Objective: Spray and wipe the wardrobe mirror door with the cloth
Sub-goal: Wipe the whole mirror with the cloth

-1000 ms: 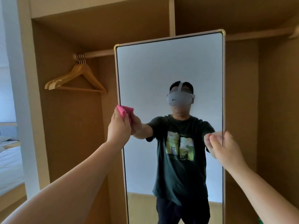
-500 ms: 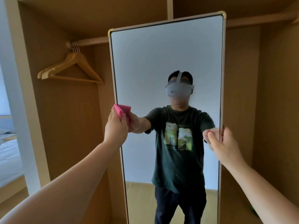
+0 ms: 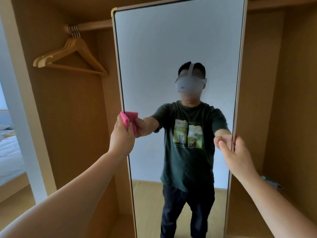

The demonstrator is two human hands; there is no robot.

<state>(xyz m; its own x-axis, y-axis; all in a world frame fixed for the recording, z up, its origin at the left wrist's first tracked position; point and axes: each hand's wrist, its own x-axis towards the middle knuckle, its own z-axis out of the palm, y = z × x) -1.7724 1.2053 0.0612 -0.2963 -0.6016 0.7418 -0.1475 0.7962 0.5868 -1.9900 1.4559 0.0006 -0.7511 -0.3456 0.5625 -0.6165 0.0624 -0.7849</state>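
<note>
Wardrobe mirror door (image 3: 154, 48) stands upright mid-scene, pale frame, reflecting the person. Left hand (image 3: 122, 137) grips a folded pink cloth (image 3: 124, 119), pressed to the glass at the door's left edge, about mid-height; right hand (image 3: 237, 156) clasps the door's right edge, thumb on the glass side and fingers curled behind the frame. Far left inside the wardrobe, wooden hangers (image 3: 70, 57) hang on the rail (image 3: 89, 26); a white bed (image 3: 8, 152) shows at the left margin.

A single head-worn camera looks forward and slightly down, close to the mirror door (image 3: 171, 40), facing it almost squarely; both outstretched forearms enter from the bottom corners, wardrobe interior on either side.
</note>
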